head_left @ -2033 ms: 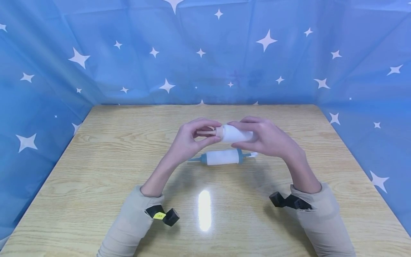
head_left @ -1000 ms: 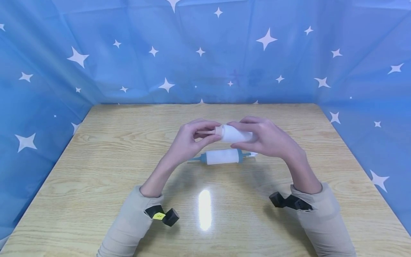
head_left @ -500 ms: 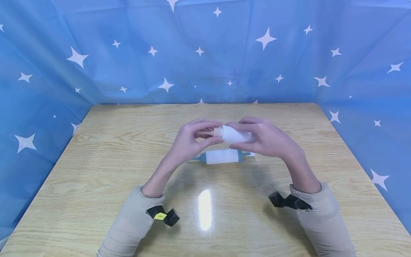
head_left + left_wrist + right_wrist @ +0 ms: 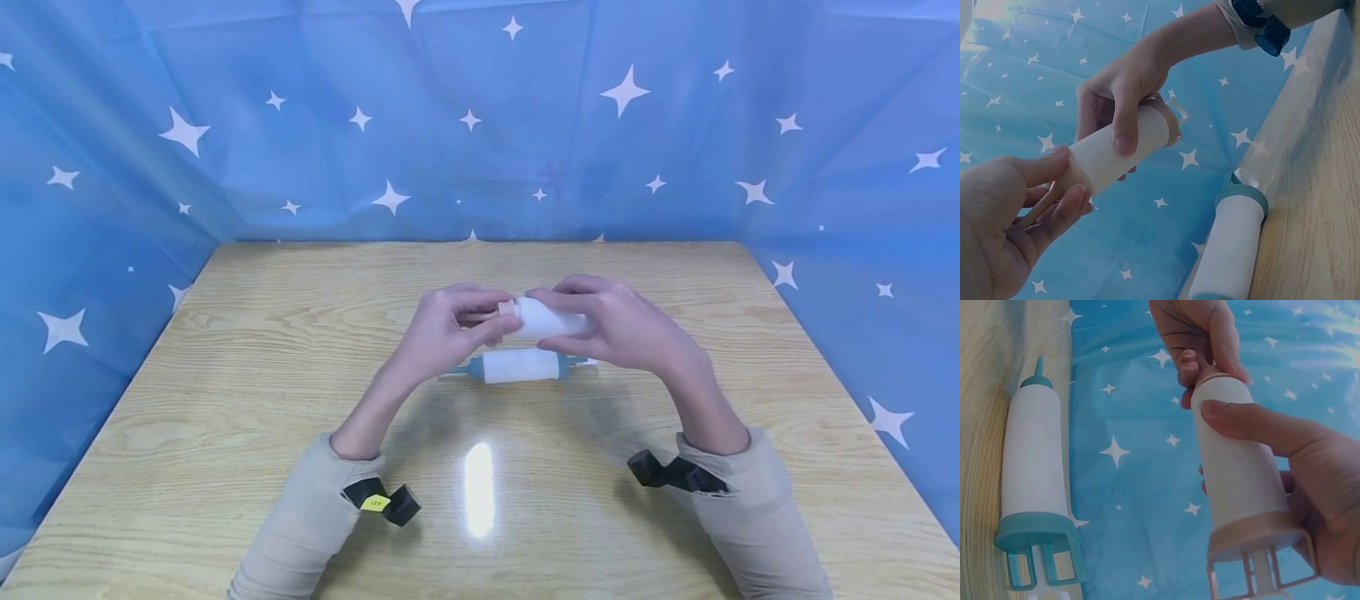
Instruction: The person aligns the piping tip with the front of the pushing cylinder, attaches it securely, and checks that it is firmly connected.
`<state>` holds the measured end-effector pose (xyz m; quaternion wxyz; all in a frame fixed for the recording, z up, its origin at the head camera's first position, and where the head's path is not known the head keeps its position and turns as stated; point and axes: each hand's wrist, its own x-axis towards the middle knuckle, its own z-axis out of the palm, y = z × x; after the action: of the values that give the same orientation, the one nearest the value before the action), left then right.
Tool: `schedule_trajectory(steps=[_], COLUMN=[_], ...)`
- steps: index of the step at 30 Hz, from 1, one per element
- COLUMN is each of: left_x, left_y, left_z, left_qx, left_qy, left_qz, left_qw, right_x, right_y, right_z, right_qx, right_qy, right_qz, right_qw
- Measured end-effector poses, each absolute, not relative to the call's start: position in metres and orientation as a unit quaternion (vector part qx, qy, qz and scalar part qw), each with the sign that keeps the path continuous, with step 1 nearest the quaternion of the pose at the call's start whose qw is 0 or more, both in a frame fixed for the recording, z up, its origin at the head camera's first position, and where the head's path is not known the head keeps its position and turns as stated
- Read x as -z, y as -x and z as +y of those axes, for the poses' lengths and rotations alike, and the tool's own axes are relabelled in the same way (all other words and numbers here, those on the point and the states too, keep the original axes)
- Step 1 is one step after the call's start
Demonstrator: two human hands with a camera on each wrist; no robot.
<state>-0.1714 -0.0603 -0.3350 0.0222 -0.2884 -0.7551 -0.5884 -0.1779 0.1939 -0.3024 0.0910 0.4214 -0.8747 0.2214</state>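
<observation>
A large syringe with a white barrel (image 4: 553,318) and tan end pieces is held level above the table between both hands. My left hand (image 4: 442,333) pinches its tan nozzle cap (image 4: 507,309), the fingers partly covering the cap. Around the barrel grips my right hand (image 4: 633,329), thumb on the near side in the right wrist view. At the other end, tan finger loops (image 4: 1232,578) and a plunger rod stick out. A second syringe (image 4: 521,366), white with teal ends, lies on the table just below and in front of the hands, touched by neither.
The wood-grain table (image 4: 225,400) spreads out around the hands. Behind it and along its sides hangs a blue cloth (image 4: 480,158) with white stars. A bright light reflection shows on the near tabletop.
My left fingers have shifted around the tan nozzle cap, and the held syringe sits slightly lower. The right hand keeps its grip, and the teal syringe stays put.
</observation>
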Motion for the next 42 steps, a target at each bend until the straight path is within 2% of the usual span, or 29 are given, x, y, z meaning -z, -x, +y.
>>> schedule_trajectory(steps=[11,20,29,35,42], left_x=[0.3349,0.3362,0.3367,0.3361,0.3344], left_y=[0.1737,0.1739,0.1743,0.1743,0.1728], left_z=[-0.0608,-0.0590,-0.0581,-0.0584,-0.0591], left_qx=[0.591,0.559,0.557,0.565,0.585], left_qy=[0.280,0.285,0.298,0.290,0.257], left_qz=[-0.756,-0.777,-0.773,-0.770,-0.769], left_qw=[-0.008,0.047,0.060,0.056,0.022], right_x=[0.3051,0.3060,0.3063,0.3062,0.3048], right_y=[0.1790,0.1800,0.1812,0.1813,0.1790], right_z=[0.1927,0.1931,0.1932,0.1929,0.1922], right_qx=[-0.199,-0.206,-0.220,-0.219,-0.215], right_qy=[-0.439,-0.414,-0.399,-0.401,-0.406], right_qz=[-0.868,-0.881,-0.885,-0.884,-0.881], right_qw=[0.117,0.100,0.095,0.103,0.109])
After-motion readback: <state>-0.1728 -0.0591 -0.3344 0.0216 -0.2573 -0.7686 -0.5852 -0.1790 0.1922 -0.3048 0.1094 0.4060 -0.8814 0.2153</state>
